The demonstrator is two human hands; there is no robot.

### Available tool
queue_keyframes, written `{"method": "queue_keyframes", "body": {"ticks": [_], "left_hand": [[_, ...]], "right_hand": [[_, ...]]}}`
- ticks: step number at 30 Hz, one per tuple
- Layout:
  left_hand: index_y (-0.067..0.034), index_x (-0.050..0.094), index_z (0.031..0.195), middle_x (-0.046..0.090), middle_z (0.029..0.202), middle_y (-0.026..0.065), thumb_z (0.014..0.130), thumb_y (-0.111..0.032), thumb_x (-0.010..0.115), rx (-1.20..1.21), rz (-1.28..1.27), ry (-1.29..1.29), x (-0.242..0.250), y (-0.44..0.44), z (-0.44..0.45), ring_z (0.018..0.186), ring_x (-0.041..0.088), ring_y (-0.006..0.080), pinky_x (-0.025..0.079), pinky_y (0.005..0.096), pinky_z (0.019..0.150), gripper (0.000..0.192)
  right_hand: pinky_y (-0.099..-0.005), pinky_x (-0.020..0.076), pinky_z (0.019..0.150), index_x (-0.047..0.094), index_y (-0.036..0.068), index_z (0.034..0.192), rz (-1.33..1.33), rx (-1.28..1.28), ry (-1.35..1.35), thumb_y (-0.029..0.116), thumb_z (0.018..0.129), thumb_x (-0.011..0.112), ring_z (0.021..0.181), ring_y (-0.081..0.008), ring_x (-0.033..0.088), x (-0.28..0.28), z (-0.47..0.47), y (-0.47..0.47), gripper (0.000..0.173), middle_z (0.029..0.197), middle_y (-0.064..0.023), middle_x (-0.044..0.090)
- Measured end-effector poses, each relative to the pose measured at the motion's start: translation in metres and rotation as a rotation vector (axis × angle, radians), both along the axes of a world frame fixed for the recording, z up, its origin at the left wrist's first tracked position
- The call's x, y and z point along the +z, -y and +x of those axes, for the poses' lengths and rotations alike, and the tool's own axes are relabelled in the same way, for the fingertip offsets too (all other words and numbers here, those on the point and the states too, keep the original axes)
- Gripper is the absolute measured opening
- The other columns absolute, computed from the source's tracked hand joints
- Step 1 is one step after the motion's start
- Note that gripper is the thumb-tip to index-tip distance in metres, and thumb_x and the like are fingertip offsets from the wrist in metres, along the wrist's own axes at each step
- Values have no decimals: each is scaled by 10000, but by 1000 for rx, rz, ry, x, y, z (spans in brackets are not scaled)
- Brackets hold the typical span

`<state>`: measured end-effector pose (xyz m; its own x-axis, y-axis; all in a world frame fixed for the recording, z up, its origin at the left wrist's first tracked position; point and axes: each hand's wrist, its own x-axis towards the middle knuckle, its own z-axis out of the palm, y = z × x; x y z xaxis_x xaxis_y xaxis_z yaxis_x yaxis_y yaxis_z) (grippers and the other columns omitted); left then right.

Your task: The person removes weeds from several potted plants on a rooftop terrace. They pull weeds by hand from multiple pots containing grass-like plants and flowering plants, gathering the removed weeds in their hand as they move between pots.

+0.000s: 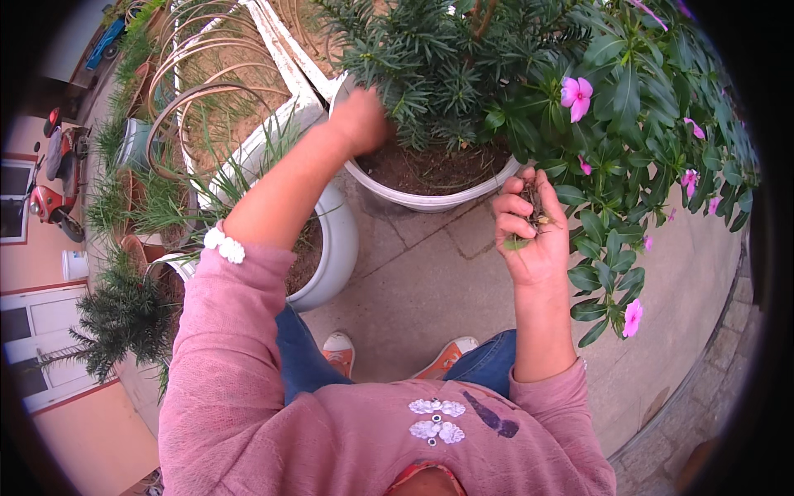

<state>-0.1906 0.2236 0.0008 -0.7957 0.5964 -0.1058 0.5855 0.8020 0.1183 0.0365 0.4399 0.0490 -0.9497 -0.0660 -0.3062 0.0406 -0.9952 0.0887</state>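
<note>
My left hand (363, 122) is at the left rim of a round white plant pot (428, 201), over the brown soil (428, 170) beside a dark green needle-leaved shrub (428, 87). It is blurred and its fingers are mostly hidden, so whether it grips something cannot be told. To the right of the same pot, my right hand (533, 232) is turned palm up, its fingers curled around a clump of dry plant debris (535, 201) with a green leaf in it.
Pink-flowered periwinkle (620, 124) spreads on the right. A second white pot (338, 242) with grassy plants stands near my left forearm. Beyond it are a white-edged planter (254, 149) and curved hoops (217, 93). A red scooter (56, 198) stands far left on the paving.
</note>
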Motion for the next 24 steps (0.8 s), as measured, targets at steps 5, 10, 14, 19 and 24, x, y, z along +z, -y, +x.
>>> {"method": "queue_keyframes", "body": {"ticks": [5,10,14,19,24], "left_hand": [[-16,685,978,651,955,200,817,-256,627,-294,161,546,30,-7,68,905,629,342,500,406,796,295],[-78,691,971,643,951,137,806,-217,613,-264,-303,-12,46,-12,70,891,618,325,486,419,757,229],[-64,662,974,639,1034,137,802,-224,632,-313,-43,-35,30,-41,82,979,620,322,506,439,780,237],[-59,655,970,639,1068,177,812,-124,584,-92,297,63,-6,-93,72,993,611,352,501,460,808,185],[-73,639,1034,635,1071,166,820,-172,567,-157,380,-142,-24,-102,69,1006,605,347,469,448,881,246]], "right_hand": [[-195,369,451,575,22,1002,-13,-9,1,193,968,526,696,-136,471,-2,0,-2,182,919,-110,546],[-193,368,451,582,23,1008,-2,6,-15,189,962,535,699,-133,468,-4,-2,-2,178,923,-106,549],[-188,365,454,592,24,1017,1,2,-16,178,955,545,707,-128,460,-3,-1,-1,173,924,-97,546],[-193,366,448,577,27,1005,-2,-2,-15,193,964,530,695,-135,477,-1,1,0,178,908,-113,556],[-190,367,449,578,27,1005,-1,-11,-15,192,964,529,694,-137,481,-1,2,-1,177,911,-114,559]]}}
